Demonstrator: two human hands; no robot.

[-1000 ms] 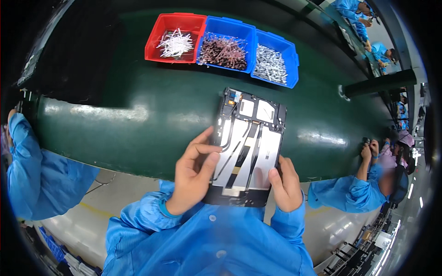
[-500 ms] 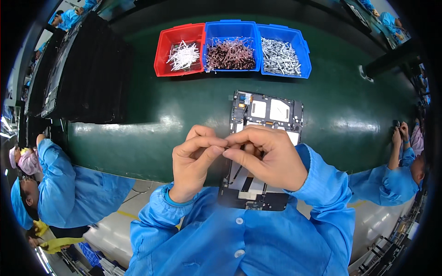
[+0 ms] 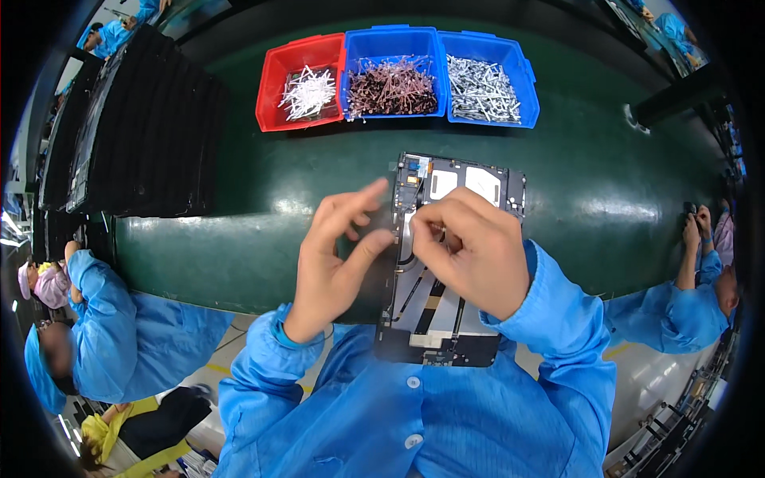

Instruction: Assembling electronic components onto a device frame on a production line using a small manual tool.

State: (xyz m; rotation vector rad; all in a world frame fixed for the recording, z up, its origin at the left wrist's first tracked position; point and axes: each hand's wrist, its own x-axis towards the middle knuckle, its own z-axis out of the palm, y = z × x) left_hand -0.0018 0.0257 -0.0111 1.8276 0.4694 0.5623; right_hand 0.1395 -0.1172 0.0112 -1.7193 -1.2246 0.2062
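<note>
Since half a second ago the hands have drawn slightly apart: the left hand now spreads its fingers loose beside the flat electronic panel, gripping nothing, while the right hand stays curled over the panel's middle, thumb and forefinger pinched together; what they pinch is too small to tell. That panel lies on the green table, its near end overhanging the edge above the blue-sleeved lap. At the far side stand a red bin of white parts, a blue bin of dark parts and another blue bin of silvery parts. Black trays are stacked at left.
</note>
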